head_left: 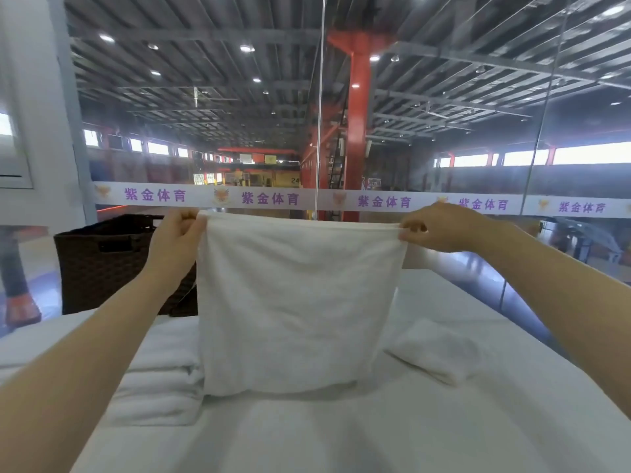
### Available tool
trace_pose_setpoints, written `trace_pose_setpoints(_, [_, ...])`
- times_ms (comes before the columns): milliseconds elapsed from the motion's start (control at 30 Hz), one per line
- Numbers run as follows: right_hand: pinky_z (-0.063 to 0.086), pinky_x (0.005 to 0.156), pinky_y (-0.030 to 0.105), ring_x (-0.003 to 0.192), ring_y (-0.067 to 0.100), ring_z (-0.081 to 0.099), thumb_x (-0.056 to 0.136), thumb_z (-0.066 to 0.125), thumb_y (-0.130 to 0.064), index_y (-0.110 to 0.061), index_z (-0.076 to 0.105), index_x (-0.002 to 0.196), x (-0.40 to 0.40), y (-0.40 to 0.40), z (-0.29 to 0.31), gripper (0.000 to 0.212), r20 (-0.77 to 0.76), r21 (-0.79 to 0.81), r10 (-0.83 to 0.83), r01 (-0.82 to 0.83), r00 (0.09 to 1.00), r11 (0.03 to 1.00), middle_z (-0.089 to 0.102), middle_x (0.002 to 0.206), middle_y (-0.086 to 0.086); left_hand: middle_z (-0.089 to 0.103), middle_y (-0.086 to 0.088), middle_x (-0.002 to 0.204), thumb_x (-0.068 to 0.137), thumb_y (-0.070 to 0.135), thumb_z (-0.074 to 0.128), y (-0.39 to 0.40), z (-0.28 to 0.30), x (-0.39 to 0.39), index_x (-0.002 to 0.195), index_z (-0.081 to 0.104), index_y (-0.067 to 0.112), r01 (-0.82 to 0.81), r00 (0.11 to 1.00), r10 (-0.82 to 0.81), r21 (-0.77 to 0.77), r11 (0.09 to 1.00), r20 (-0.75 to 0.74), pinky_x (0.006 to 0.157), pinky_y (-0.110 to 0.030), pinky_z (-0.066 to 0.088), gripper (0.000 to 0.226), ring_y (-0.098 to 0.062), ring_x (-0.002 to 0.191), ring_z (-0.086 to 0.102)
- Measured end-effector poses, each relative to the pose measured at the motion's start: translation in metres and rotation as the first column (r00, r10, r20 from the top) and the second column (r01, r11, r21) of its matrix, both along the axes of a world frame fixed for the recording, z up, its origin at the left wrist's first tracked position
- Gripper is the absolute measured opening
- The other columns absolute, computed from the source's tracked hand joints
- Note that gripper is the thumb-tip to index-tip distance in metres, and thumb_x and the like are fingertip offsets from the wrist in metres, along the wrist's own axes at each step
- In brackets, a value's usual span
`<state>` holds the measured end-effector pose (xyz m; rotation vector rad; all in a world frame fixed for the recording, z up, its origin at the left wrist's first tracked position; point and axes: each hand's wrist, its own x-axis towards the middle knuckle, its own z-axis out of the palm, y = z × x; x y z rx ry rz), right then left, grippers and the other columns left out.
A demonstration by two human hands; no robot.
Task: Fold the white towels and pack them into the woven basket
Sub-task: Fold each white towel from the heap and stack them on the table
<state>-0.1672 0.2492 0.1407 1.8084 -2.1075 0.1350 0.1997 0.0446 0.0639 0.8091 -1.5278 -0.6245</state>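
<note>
A white towel [297,302] hangs stretched in front of me, its lower edge touching the white-covered surface [341,435]. My left hand [176,237] pinches its upper left corner and my right hand [440,228] pinches its upper right corner. A dark brown woven basket [102,264] stands at the back left, partly hidden behind my left forearm and the towel. A stack of folded white towels [160,387] lies at the left, just in front of the basket. Another folded white towel [440,349] lies to the right.
A glass wall with a purple-lettered white band [273,198] runs right behind the surface. A white pillar [37,114] stands at the far left.
</note>
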Motion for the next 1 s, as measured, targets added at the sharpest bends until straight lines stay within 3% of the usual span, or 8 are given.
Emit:
trace_pose_setpoints(67, [0.045, 0.074, 0.032, 0.083, 0.017, 0.057, 0.099, 0.045, -0.043, -0.03, 0.062, 0.1, -0.002, 0.002, 0.011, 0.021, 0.003, -0.16, 0.01, -0.01, 1.0, 0.987, 0.06, 0.089, -0.013, 0.064, 0.006, 0.101, 0.098, 0.034, 0.053, 0.001, 0.016, 0.0, 0.11, 0.058, 0.02, -0.006, 1.0, 0.006, 0.003, 1.0, -0.021, 0.081, -0.025, 0.043, 0.018, -0.009, 0.091, 0.058])
trace_pose_setpoints(233, [0.049, 0.075, 0.035, 0.079, 0.028, 0.056, 0.095, 0.045, -0.02, -0.016, 0.053, 0.067, -0.019, 0.007, 0.035, 0.029, -0.047, -0.189, -0.205, 0.193, 0.978, 0.963, 0.06, 0.077, 0.004, 0.06, 0.001, 0.084, 0.099, 0.011, 0.042, 0.009, 0.064, 0.014, 0.097, 0.054, 0.019, -0.028, 0.941, 0.043, 0.051, 0.998, -0.337, 0.069, -0.02, 0.05, 0.015, -0.007, 0.066, 0.06])
trace_pose_setpoints(367, [0.052, 0.075, 0.031, 0.078, 0.021, 0.065, 0.093, 0.052, -0.019, -0.016, 0.07, 0.073, -0.026, 0.021, 0.027, 0.028, 0.128, -0.036, -0.168, 0.173, 0.977, 0.984, 0.071, 0.077, -0.005, 0.066, -0.005, 0.084, 0.097, 0.011, 0.05, 0.021, 0.041, -0.007, 0.105, 0.06, 0.006, 0.019, 0.973, -0.04, 0.097, 0.995, 0.225, 0.07, -0.024, 0.049, 0.013, -0.023, 0.083, 0.064])
trace_pose_setpoints(467, [0.05, 0.07, 0.026, 0.078, 0.014, 0.065, 0.097, 0.053, -0.029, -0.02, 0.067, 0.092, -0.015, 0.018, -0.05, 0.017, 0.335, 0.21, -0.14, 0.071, 0.932, 0.975, 0.072, 0.088, -0.007, 0.069, 0.002, 0.094, 0.098, 0.031, 0.053, 0.041, -0.047, -0.056, 0.1, 0.063, 0.015, 0.138, 0.685, -0.256, 0.224, 0.965, 0.682, 0.068, -0.02, 0.044, 0.019, -0.019, 0.092, 0.065])
trace_pose_setpoints(600, [0.047, 0.073, 0.025, 0.086, 0.01, 0.061, 0.098, 0.051, -0.033, -0.025, 0.062, 0.103, -0.018, 0.008, -0.141, 0.014, 0.456, 0.218, -0.128, 0.029, 0.881, 0.976, 0.07, 0.094, -0.01, 0.067, 0.013, 0.098, 0.096, 0.035, 0.053, 0.039, -0.111, -0.079, 0.099, 0.062, 0.024, 0.148, 0.709, -0.316, 0.306, 0.941, 0.631, 0.063, -0.018, 0.042, 0.015, -0.013, 0.096, 0.063])
trace_pose_setpoints(800, [0.039, 0.065, 0.019, 0.082, 0.004, 0.059, 0.098, 0.051, -0.03, -0.026, 0.061, 0.104, -0.027, -0.01, -0.187, 0.012, 0.529, 0.282, -0.174, 0.021, 0.831, 0.959, 0.07, 0.094, -0.009, 0.059, 0.016, 0.105, 0.094, 0.037, 0.061, 0.032, -0.126, -0.094, 0.112, 0.059, 0.028, 0.223, 0.626, -0.401, 0.34, 0.914, 0.668, 0.074, -0.021, 0.046, 0.02, -0.007, 0.1, 0.058])
trace_pose_setpoints(867, [0.039, 0.065, 0.019, 0.083, 0.005, 0.058, 0.097, 0.051, -0.026, -0.025, 0.062, 0.104, -0.034, -0.011, -0.195, 0.013, 0.539, 0.305, -0.207, 0.04, 0.817, 0.952, 0.07, 0.093, -0.009, 0.062, 0.014, 0.111, 0.093, 0.032, 0.064, 0.035, -0.132, -0.097, 0.113, 0.059, 0.028, 0.302, 0.533, -0.504, 0.403, 0.864, 0.68, 0.08, -0.022, 0.05, 0.021, -0.007, 0.104, 0.06])
trace_pose_setpoints(1000, [0.047, 0.071, 0.024, 0.091, 0.018, 0.058, 0.089, 0.049, -0.01, -0.023, 0.064, 0.101, -0.052, -0.001, -0.215, 0.022, 0.463, 0.442, -0.337, 0.117, 0.82, 0.889, 0.068, 0.104, 0.001, 0.054, 0.023, 0.125, 0.086, 0.042, 0.07, 0.052, -0.156, -0.105, 0.121, 0.054, 0.04, 0.407, 0.197, -0.616, 0.508, 0.759, 0.763, 0.102, -0.024, 0.042, 0.038, -0.001, 0.12, 0.05])
